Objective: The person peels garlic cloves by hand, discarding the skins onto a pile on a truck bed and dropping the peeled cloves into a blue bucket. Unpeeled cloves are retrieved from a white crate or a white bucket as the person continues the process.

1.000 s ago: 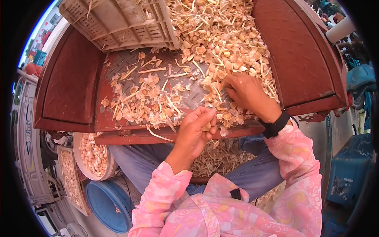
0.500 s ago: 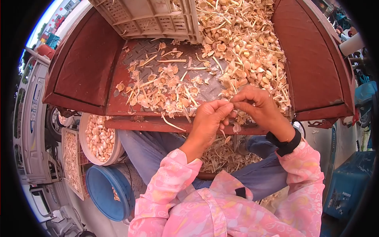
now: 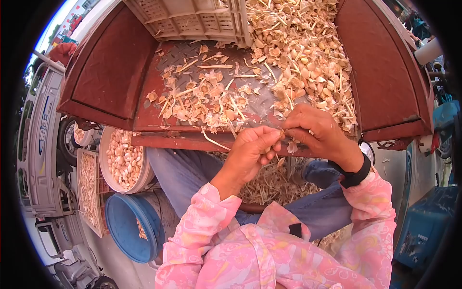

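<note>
Both hands meet above the front edge of the red cargo bed [image 3: 192,140], fingertips almost touching. My left hand [image 3: 254,150] is closed, its thumb and forefinger pinching a small brownish garlic clove [image 3: 281,133]. From the other side my right hand [image 3: 318,131] pinches at the same clove, knuckles up; the fingers hide much of it. A flake of papery skin [image 3: 291,146] hangs just below the right fingers. Behind the hands lies a heap of garlic cloves [image 3: 313,72] mixed with skins and stalks. Dry garlic scraps [image 3: 207,98] are scattered left of it.
A cream plastic crate [image 3: 195,24] stands tilted at the back of the bed. On my left are a white bucket of cloves [image 3: 126,161], a blue bucket [image 3: 127,224] with few cloves, and a crate of scraps [image 3: 89,188]. More scraps [image 3: 269,185] lie between my legs.
The view has shifted slightly, so the bed and crate appear higher and to the right. My hands stay together at the same spot, with the right fingers curled a little more.
</note>
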### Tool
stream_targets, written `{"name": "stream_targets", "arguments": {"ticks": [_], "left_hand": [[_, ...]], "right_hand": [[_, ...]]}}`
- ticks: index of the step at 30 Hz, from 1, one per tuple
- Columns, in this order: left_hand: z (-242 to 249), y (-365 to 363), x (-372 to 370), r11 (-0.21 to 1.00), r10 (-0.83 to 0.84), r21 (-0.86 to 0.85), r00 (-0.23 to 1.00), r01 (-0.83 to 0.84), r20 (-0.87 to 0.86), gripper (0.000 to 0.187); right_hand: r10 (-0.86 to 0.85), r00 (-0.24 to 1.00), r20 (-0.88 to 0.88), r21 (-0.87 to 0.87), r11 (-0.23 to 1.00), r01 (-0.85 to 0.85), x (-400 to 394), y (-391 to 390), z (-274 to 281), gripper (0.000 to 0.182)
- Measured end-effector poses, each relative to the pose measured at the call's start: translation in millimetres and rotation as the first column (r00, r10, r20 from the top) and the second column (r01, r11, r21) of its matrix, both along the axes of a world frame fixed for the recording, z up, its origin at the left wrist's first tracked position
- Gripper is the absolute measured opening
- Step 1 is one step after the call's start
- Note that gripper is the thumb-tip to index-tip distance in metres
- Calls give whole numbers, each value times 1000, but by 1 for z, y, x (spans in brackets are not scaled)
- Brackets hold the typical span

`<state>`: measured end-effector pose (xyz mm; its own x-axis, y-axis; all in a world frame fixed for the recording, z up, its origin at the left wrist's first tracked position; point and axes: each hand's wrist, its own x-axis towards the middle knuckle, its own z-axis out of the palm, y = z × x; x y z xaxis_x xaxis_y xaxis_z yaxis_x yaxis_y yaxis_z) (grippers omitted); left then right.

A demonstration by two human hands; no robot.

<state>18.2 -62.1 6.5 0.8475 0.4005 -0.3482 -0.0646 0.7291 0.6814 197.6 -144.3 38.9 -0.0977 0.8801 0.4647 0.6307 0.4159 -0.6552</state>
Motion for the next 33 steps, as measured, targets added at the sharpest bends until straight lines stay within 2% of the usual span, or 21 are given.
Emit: {"name": "stream_targets", "arguments": {"ticks": [4,7,10,12,14,15,16,17,18,20,22,24,27,28,30,31,32,33], "left_hand": [[-2,-5,0,1000,-23,-1,999,23,-44,16],[0,-10,-4,991,-26,128,997,36,-74,15],[7,-11,-15,986,-6,165,995,22,-100,14],[24,-7,-41,979,7,205,995,15,-104,13],[40,3,-87,959,153,258,980,-117,-126,13],[41,12,-121,930,299,262,945,-258,-131,13],[40,21,-159,862,463,280,881,-423,-95,14],[41,29,-200,750,640,343,751,-565,-163,15],[35,37,-247,638,754,455,623,-621,-207,14],[11,39,-345,490,871,701,324,-518,-369,13],[-7,20,-411,665,741,695,120,-273,-661,16],[-29,-12,-424,771,576,627,-295,-115,-762,28],[-97,-18,-502,631,775,712,-251,307,-579,41],[-73,-11,-467,594,803,792,-159,141,-574,38],[-35,13,-407,320,947,933,-13,163,-322,30],[-20,27,-379,232,966,972,107,41,-235,24],[14,32,-315,209,966,976,168,-62,-196,24],[33,37,-266,160,942,981,315,-110,-118,24]], "right_hand": [[-17,981,195,-42,999,26,-4,-8,3,12],[-82,939,335,-27,995,97,-16,-14,7,15],[-129,949,289,-68,986,155,-25,-16,5,18],[-261,915,307,-74,952,296,-3,-13,0,17],[-443,840,314,-60,873,483,26,-9,-3,15],[-550,774,314,-46,806,591,43,-8,-3,14],[-577,740,347,-21,784,621,62,-10,-8,14],[-603,703,377,6,760,649,78,-11,-15,14],[-600,690,406,23,761,648,86,-11,-22,14],[-593,658,464,56,761,646,95,-12,-34,15],[-565,682,465,-2,769,639,92,-8,-29,15],[-520,720,460,-33,800,599,86,-2,-31,15],[-447,780,438,-33,859,511,78,8,-37,16],[-432,800,417,-32,872,488,74,11,-36,18],[-391,849,356,-97,888,450,70,17,-37,17],[-384,877,290,-162,883,440,66,18,-29,15],[-378,899,221,-226,877,424,58,18,-15,14],[-373,916,150,-288,869,401,53,19,-8,13]]}}
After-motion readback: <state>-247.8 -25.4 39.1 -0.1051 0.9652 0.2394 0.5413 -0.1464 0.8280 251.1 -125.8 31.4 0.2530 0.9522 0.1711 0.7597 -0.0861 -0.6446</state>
